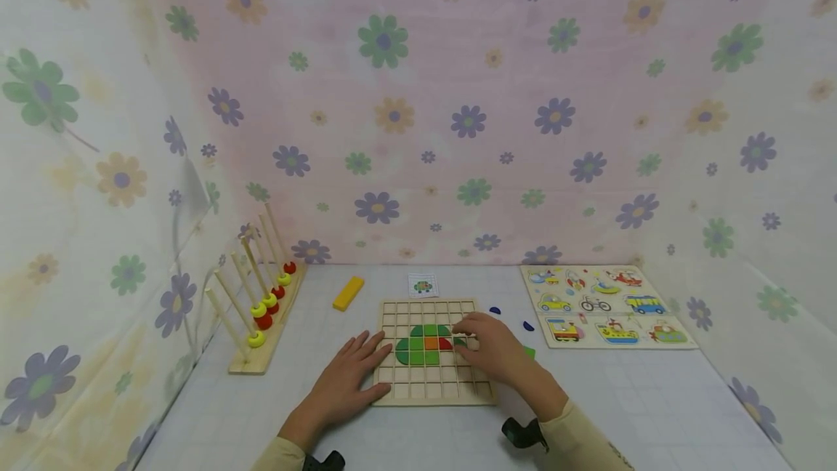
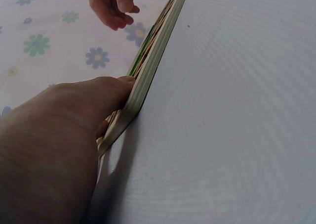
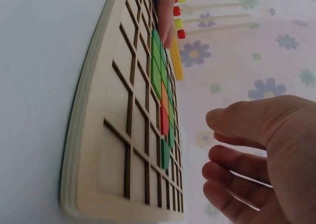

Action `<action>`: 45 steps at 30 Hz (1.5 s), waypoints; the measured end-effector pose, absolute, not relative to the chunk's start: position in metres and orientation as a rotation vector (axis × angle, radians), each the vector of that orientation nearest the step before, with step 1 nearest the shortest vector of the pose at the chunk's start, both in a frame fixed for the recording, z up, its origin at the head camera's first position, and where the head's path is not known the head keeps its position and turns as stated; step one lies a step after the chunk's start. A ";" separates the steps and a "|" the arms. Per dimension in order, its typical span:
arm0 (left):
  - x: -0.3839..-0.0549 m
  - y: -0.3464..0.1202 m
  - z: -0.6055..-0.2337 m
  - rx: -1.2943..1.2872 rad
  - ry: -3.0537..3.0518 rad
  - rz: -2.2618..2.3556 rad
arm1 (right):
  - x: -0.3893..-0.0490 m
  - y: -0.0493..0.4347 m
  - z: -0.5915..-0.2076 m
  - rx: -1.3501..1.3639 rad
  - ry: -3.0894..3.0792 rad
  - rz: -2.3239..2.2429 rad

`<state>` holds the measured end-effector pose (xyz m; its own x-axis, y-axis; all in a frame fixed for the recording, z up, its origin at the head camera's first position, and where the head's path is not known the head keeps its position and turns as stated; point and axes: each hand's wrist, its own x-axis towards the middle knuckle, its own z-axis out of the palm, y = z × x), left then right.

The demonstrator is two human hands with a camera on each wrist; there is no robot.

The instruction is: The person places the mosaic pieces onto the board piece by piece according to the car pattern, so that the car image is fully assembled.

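Note:
A square wooden grid board (image 1: 434, 403) lies in front of me, with green tiles (image 1: 417, 357), an orange tile (image 1: 431, 343) and a red tile (image 1: 445, 344) set in its middle cells. Next to the red one sits a dark green rounded tile (image 3: 164, 154). My left hand (image 1: 343, 378) rests at the board's left edge, fingers extended, thumb against the near corner. Above the board's right side hovers my right hand (image 1: 495, 352). Its thumb and loosely bent fingers are apart with nothing between them, as the right wrist view shows.
At left stands a wooden base with upright rods (image 1: 245, 267) carrying red and yellow beads. A yellow bar (image 1: 349, 293) and a small picture card (image 1: 423, 286) lie behind the grid. Rightward are blue half-round pieces (image 1: 528, 326), a green piece (image 1: 529, 352) and a vehicle puzzle (image 1: 608, 317).

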<state>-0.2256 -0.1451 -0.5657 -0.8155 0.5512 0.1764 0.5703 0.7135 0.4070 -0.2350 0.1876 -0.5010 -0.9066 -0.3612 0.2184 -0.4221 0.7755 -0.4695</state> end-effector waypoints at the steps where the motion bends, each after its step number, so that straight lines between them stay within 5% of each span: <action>1: -0.226 -0.145 -0.566 -0.936 -2.868 -0.699 | -0.234 0.191 -0.500 0.613 -2.849 0.794; 45: -0.228 -0.146 -0.572 -0.937 -2.857 -0.649 | -0.221 0.305 -0.514 0.267 -3.020 0.768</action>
<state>-0.2280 -0.1457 -0.5716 -0.8124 0.5515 0.1891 0.5791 0.7256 0.3717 -0.2209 0.3049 -0.5143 -0.9854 -0.1614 0.0550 -0.1681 0.8648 -0.4732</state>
